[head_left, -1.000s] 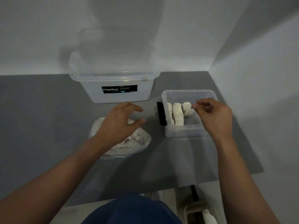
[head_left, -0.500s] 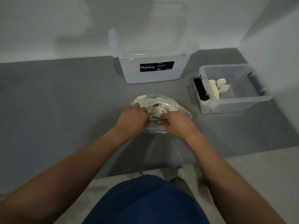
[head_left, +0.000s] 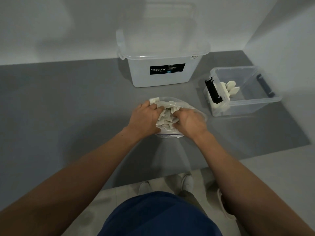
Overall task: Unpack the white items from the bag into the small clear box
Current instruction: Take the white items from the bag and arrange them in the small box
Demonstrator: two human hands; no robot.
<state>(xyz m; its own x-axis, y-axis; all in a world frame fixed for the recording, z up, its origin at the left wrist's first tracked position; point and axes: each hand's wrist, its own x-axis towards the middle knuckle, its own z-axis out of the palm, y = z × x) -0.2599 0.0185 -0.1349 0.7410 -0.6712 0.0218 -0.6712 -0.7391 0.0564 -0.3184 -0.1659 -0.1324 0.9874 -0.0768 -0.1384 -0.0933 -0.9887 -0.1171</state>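
The white items [head_left: 167, 115] are found heaped inside a clear zip bag [head_left: 189, 106], which lies flat on the grey surface [head_left: 68, 108] directly in front of the person. The bag's sealing strip is turned toward the person and is seen between the two wrists.

The heap is flanked by both hands. The left hand [head_left: 144, 118] is set on the bag's left side; its fingers are curled over crumpled plastic, and the bag is gripped there, with one white piece lying just beyond the fingertips at the far left corner. The right hand [head_left: 189, 122] is set on the right side, its fingers bent down into the middle of the heap. The fingertips are buried among the pieces, so it cannot be told whether a piece, the plastic or nothing is held. The exposed part of the heap lies between the two sets of fingers and is touched by both.

To the right, apart from the bag, the small clear box [head_left: 255, 106] is placed without a lid. Stacked white pieces [head_left: 230, 87] are ranged along its left wall, behind a black latch [head_left: 213, 91].

Beyond the bag, a large clear box [head_left: 162, 80] bearing a black label [head_left: 167, 68] is set against the wall [head_left: 68, 31].
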